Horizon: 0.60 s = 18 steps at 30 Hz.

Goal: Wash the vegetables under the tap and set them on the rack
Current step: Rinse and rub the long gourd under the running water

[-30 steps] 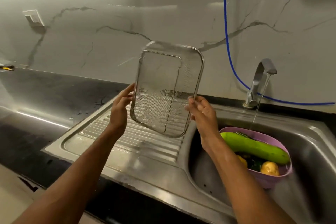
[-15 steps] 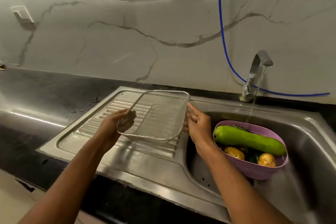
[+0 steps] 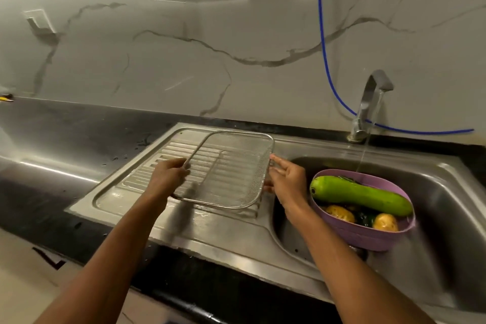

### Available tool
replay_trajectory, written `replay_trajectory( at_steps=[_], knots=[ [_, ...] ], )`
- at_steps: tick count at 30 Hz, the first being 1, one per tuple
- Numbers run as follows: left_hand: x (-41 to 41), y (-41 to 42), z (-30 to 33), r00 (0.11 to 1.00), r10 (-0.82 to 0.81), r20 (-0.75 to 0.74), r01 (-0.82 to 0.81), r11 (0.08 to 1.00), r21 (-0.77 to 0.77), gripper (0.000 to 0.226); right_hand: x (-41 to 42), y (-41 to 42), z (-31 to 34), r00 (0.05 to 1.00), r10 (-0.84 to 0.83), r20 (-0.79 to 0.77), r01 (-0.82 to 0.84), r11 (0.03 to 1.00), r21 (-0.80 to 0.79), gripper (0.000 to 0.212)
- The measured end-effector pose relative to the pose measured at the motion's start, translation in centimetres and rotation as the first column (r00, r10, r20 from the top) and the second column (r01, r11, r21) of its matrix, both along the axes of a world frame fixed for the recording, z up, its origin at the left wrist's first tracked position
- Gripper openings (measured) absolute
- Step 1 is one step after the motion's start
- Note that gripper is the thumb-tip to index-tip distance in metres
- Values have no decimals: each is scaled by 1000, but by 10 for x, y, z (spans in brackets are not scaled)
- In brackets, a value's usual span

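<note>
Left hand pinches the left rim of the wire-mesh rack; right hand holds its right rim, fingers partly extended. The rack, rectangular with rounded corners, lies almost flat over the ribbed steel drainboard, long axis toward the wall. Round lilac basin in the sink holds a smooth green gourd, pointing left-right, and two potatoes.

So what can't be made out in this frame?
- Head view: dark vegetable in the bowl, mostly covered by the gourd and potatoes.
- Sink drain, hidden under the bowl.
- Whether the rack rests on the drainboard; hands cover its sides.
</note>
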State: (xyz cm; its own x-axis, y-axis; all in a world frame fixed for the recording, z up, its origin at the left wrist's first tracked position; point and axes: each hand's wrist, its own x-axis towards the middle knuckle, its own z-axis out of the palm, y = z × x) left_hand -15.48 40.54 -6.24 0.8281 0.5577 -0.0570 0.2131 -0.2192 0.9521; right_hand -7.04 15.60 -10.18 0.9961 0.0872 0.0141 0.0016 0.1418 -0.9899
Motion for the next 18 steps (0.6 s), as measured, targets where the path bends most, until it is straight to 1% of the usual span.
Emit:
replay_trajectory(
  at_steps=[1,2,3,4,5,7,9,10,12,13,14,15,16,17,18],
  knots=[
    [0,-8,0,1000,29,8,-30,982,187,37,1,-2,-1,1000,-8,6,8,1000,-29,38],
    [-1,-16,1,995,77,55,-92,921,378,43,2,-3,0,1000,-8,16,9,999,-49,36],
    [-5,-26,5,985,109,138,-165,844,511,46,3,-2,0,1000,-16,16,17,998,-62,35],
    [-7,-45,12,965,99,241,-224,788,574,48,5,-6,3,999,-35,18,36,998,-58,34],
    [-10,-63,19,939,46,340,-249,772,585,47,6,-8,5,999,-48,12,48,998,-48,31],
    [-14,-108,32,868,-135,478,-196,792,579,40,8,-21,11,997,-71,-10,70,997,-11,24],
    [-14,-160,32,794,-294,533,-88,811,579,30,8,-37,12,998,-55,-42,53,998,-39,18],
    [-11,-187,25,775,-351,525,-7,827,563,28,7,-47,11,998,-19,-58,16,998,-56,18],
    [2,-236,-1,779,-431,456,198,858,473,31,7,-74,5,996,34,-77,-41,996,-85,29],
    [11,-256,-15,793,-443,417,276,873,403,33,9,-91,2,997,19,-76,-29,991,-131,33],
    [22,-274,-27,812,-434,391,318,890,327,35,14,-110,0,998,-27,-54,15,977,-212,33],
    [37,-286,-34,837,-398,376,327,914,239,36,20,-127,0,996,-84,-3,78,932,-353,29],
    [55,-296,-35,880,-334,338,301,942,147,37,29,-148,0,989,-135,59,146,859,-490,24],
    [74,-301,-36,930,-252,266,242,968,70,37,34,-168,3,981,-161,112,196,765,-613,16],
    [93,-303,-36,969,-188,158,188,982,17,39,39,-184,4,975,-156,159,223,668,-710,9]
  ],
)
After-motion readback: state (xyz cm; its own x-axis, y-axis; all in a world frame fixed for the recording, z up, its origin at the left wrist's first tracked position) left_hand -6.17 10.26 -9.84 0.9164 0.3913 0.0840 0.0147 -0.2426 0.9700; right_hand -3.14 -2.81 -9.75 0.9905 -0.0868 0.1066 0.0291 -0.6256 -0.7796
